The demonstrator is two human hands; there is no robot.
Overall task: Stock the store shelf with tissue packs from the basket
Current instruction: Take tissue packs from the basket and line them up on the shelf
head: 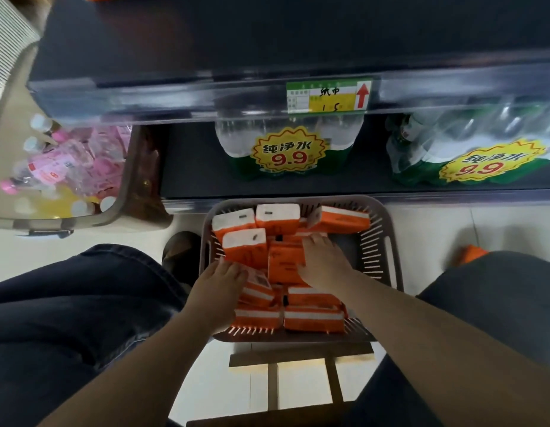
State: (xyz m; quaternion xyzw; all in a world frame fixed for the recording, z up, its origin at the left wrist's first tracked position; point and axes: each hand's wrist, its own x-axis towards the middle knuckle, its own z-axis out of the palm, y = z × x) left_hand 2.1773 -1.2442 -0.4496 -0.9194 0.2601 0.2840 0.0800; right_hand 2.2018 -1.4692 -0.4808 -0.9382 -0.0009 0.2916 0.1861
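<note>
Left hand [219, 283]: I am laying straight fingers on a pack [256, 286] by the left edge of the basket [394, 263], gripping nothing. Right hand [321, 263]: I am resting it palm down on the heap at the basket's middle; whether it is gripping I cannot tell. Packs [277, 215], orange and white: lying piled from far edge to near edge. Basket: sitting on a stool [298, 355]. Shelf [175, 100]: hanging beyond the far edge, carrying a price tag [329, 94]; water bottles [286, 149] standing beneath.

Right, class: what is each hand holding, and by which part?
Cannot be told: left hand lies on the left end of a tilted tissue pack, right hand on the middle packs; no clear grip.
</note>
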